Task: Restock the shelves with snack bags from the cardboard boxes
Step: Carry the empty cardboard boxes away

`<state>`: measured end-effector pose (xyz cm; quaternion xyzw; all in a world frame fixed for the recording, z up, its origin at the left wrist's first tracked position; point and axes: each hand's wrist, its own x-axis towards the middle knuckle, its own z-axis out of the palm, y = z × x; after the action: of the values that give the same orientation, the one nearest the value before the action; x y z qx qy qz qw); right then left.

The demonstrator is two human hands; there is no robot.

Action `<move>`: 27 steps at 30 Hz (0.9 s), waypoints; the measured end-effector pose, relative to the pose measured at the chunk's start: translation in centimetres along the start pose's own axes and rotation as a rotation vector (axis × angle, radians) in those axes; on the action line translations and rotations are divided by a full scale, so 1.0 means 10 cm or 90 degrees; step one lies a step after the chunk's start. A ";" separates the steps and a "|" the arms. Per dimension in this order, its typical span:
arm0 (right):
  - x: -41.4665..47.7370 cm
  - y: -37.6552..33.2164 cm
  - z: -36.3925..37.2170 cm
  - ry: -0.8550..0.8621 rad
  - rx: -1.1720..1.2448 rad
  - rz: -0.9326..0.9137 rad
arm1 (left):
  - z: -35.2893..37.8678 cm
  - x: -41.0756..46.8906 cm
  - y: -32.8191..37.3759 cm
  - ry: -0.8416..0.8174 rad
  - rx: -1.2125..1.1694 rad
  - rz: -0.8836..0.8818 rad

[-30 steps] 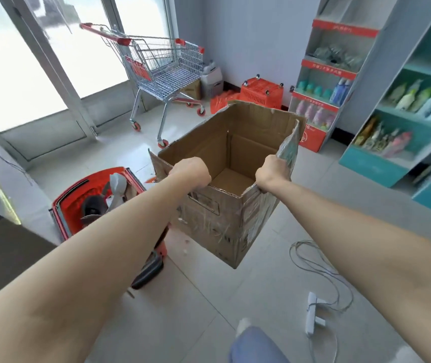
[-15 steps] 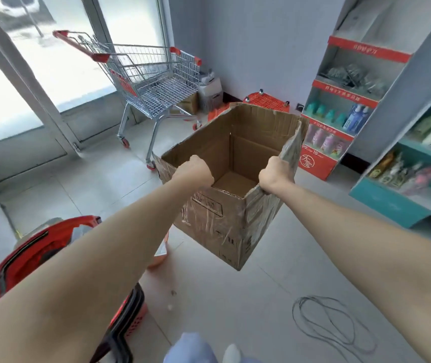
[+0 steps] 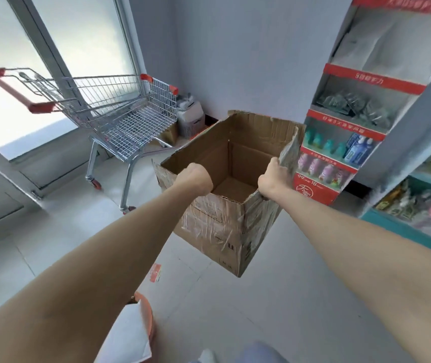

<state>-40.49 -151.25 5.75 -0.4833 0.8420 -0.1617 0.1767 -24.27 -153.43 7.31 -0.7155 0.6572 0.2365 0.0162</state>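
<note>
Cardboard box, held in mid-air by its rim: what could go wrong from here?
1. The cardboard box hangs off the floor from the left grip and right grip on its top edge; the flap by the right grip is torn and crumpled, so it might rip.
2. The shopping cart stands close on the left; the box could bump it.
3. A red scrap lies on the floor ahead, a possible slip.
</note>
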 end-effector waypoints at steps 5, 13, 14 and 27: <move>0.99 -0.22 0.05 0.000 -0.005 0.020 | -0.23 0.97 0.39 -0.013 0.008 0.006; 3.03 -0.53 -0.04 -0.021 -0.022 -0.012 | -0.55 2.77 1.32 0.005 0.013 0.018; 3.28 -0.56 -0.06 -0.022 -0.023 -0.017 | -0.58 2.99 1.43 0.010 0.008 0.017; 5.98 -0.86 -0.02 0.015 -0.005 -0.006 | -0.73 5.39 2.60 0.042 -0.071 0.039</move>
<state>-62.20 -207.46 1.28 -0.4861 0.8423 -0.1650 0.1643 -45.30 -209.63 1.86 -0.7022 0.6649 0.2491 -0.0530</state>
